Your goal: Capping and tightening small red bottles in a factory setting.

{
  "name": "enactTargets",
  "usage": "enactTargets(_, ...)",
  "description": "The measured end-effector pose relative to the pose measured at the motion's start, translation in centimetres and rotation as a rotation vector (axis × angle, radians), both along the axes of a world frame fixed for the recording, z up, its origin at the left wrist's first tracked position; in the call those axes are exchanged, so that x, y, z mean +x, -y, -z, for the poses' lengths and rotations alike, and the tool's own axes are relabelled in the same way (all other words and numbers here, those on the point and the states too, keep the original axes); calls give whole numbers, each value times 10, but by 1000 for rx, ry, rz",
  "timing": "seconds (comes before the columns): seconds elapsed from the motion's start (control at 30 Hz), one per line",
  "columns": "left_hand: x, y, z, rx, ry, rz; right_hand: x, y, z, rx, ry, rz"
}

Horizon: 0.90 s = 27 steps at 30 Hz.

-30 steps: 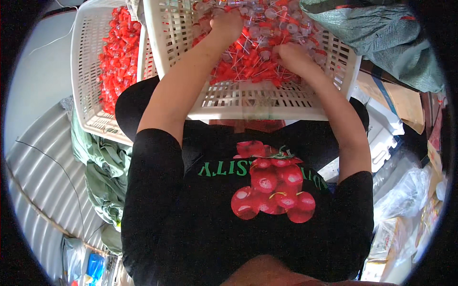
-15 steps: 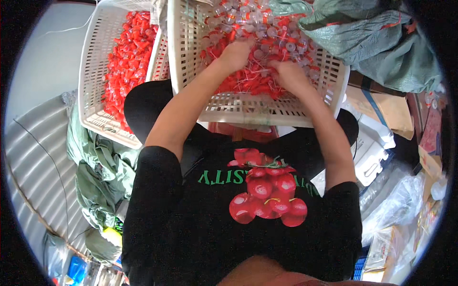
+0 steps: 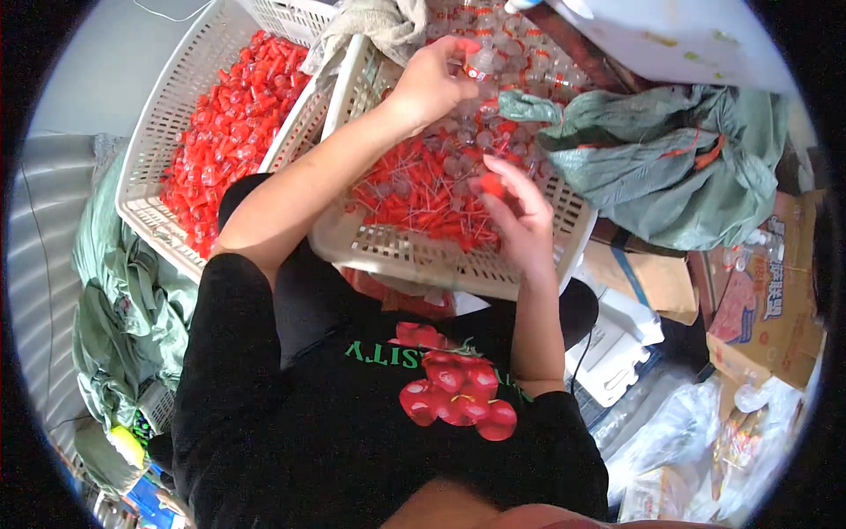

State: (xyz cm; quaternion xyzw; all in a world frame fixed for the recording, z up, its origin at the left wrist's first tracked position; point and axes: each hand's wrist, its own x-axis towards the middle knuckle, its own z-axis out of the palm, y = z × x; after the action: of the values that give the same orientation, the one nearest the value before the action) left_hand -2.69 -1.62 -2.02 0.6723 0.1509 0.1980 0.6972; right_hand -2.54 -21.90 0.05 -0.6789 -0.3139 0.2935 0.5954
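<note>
Between the fingers of my left hand (image 3: 434, 85) is a small clear plastic bottle (image 3: 480, 63) with a red-and-white band, held above the far part of a white slatted basket (image 3: 423, 264). My right hand (image 3: 522, 212) pinches a small red cap (image 3: 492, 184) over the basket's right side. Below my hands lie many red caps with thin clear tubes (image 3: 423, 198), mixed with small clear bottles (image 3: 533, 70) toward the far end. The lower ends of the fingers on my right hand are partly hidden.
At the left stands a second white basket (image 3: 145, 212) full of red-topped clear pieces (image 3: 233, 132). A grey cloth (image 3: 379, 26) hangs over the rims. Green woven sacks (image 3: 661, 167) lie at the right, with cardboard boxes (image 3: 784, 300) and plastic bags (image 3: 670, 432) beyond.
Both hands have risen out of the pile and moved apart. The left now has a bottle and the right a red cap. The head view has shifted, showing more bottles at the far end.
</note>
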Motion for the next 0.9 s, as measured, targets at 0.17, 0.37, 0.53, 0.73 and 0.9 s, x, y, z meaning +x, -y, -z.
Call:
enactTargets(0.17,20,-9,0,68,51,17,35,-20,7,280,149,94)
enactTargets(0.37,26,-21,-14,42,102,-18,71,-68,-25,473,-52,284)
enactTargets(0.53,27,-19,-21,47,43,-30,85,-102,-46,766,-145,454)
enactTargets(0.73,25,-15,-28,-37,34,-28,95,-121,-64,904,-14,391)
enactTargets(0.9,26,-14,-29,-31,77,-67,109,-126,-65,841,18,420)
